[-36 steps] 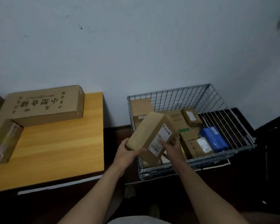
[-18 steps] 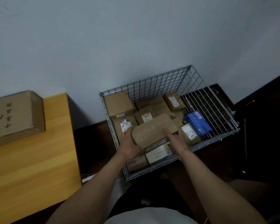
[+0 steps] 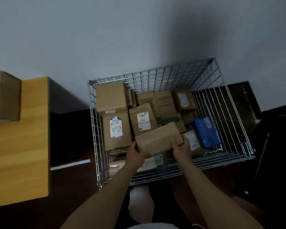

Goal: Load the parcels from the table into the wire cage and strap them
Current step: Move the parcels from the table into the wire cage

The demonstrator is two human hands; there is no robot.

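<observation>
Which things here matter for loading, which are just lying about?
Job: brown parcel, held by left hand and right hand; wire cage; blue parcel and others inside; cardboard box on table.
Lying about: dark furniture right of cage; white strip beside table.

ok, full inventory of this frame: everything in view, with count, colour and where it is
wire cage: one, silver, against the wall, right of the table
held cardboard parcel: one, brown, at the cage's near side, over other parcels
loaded cardboard parcels: several, brown, some white-labelled, packed in the cage; stacking hides the exact count
blue parcel: one, blue, cage's right side
carton: one, brown, on the table, cut off by the left edge
table: one, yellow wood, left
wall: one, grey-white, behind
left hand: one, grips the held parcel's left end
right hand: one, grips its right end
</observation>
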